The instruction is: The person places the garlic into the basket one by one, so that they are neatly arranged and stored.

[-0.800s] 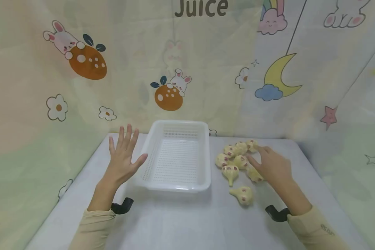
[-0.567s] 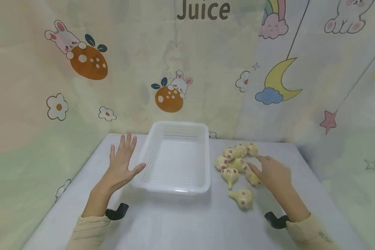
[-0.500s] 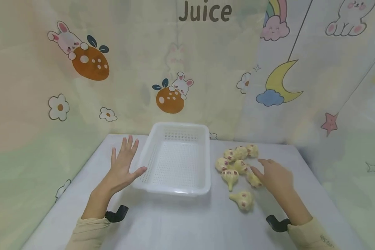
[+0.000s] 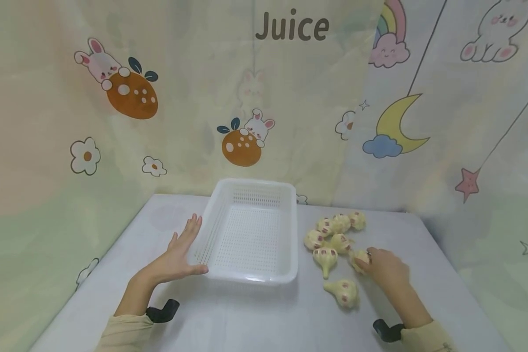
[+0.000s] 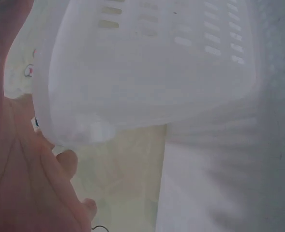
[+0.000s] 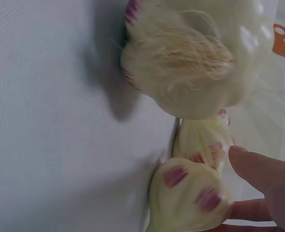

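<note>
Pinching a garlic bulb (image 4: 356, 258) with the right hand (image 4: 387, 269), thumb on the near side, fingers curled over the far right side
Probably taken round the body because of the bulge there, better purchase than at a thin stem or loose root tuft
Looks to be resting on the white table (image 4: 229, 322), can't tell whether any weight is off it
Located right of the white basket (image 4: 255, 279), at the near right edge of the cluster (image 4: 341, 224) of six other bulbs
Also on the right: a lone bulb (image 4: 346, 293), nearer, lying on its side with stem pointing left, apart from the pinch
Holding the left hand (image 4: 178, 256) spread at the basket's near left corner, palm toward the wall, thumb out to the near end, fingers along the left side and partly behind the rim in the left wrist view
Likely there to steady the basket, can't tell how firm the contact or whether any push is on
Probably set side by side, basket left and bulbs right, to keep both within easy reach, one per hand
Pose: reaching in low from the near right with the right, back upward; angling in from the near left with the left, hand bent toward the basket
</note>
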The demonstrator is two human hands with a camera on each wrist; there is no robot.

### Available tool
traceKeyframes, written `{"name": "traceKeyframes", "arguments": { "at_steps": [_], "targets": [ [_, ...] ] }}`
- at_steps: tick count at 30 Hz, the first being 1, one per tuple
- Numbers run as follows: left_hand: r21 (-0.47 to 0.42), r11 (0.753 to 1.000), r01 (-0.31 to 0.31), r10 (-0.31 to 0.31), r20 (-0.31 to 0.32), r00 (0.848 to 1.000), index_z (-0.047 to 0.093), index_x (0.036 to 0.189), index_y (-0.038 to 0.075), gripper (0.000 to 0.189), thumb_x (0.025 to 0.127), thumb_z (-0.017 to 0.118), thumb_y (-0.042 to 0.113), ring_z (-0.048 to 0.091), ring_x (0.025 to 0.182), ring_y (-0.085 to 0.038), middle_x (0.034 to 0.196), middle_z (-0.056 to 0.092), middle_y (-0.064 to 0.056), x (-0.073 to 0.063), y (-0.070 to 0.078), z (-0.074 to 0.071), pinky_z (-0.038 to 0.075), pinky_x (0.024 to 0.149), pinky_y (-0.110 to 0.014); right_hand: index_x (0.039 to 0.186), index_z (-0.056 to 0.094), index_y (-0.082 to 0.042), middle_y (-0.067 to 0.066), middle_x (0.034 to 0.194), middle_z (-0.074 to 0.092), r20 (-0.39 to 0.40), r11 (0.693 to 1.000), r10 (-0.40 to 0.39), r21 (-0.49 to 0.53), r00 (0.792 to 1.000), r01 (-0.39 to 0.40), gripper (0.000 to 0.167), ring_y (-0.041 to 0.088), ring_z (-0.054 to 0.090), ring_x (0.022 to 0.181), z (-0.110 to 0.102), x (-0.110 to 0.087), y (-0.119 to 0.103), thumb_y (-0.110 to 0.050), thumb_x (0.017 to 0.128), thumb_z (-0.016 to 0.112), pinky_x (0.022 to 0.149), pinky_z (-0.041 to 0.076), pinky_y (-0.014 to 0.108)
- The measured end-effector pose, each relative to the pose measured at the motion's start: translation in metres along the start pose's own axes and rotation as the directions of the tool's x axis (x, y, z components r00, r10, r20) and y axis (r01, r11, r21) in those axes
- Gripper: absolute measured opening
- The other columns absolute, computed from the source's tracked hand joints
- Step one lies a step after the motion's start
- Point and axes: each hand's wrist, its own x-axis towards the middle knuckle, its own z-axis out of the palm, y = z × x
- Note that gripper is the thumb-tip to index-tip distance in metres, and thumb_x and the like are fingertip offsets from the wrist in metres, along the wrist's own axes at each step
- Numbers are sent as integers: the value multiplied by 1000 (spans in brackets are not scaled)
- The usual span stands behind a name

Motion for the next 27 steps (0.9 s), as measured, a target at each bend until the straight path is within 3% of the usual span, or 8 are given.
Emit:
{"name": "traceKeyframes", "arguments": {
  "at_steps": [8,17,27],
  "targets": [
    [-60,998,14,-13,21,1000,-16,151,14,138,62,85,45,-5,147,-37,160,-10,-13,-2,-14,7,-5,109,-66,118,59,6,31,109,62,-8,1000,9,-9,1000,-9,65,50,60,92,6,3,-3,-51,87,60,63,50,55],
    [-118,992,46,-35,95,995,-19,150,10,136,66,83,42,-4,147,-36,160,-12,-13,-3,-19,6,-6,109,-66,119,58,6,31,108,62,-17,1000,11,9,1000,-11,63,48,60,91,9,6,-3,-47,86,64,64,50,54],
    [-118,993,23,-12,91,996,-16,150,6,133,67,82,41,-3,147,-37,159,-12,-15,-2,-22,9,-4,108,-67,118,56,10,33,107,61,-18,998,-36,48,999,37,59,50,58,96,9,10,-2,-39,86,66,76,48,56]
  ]
}}
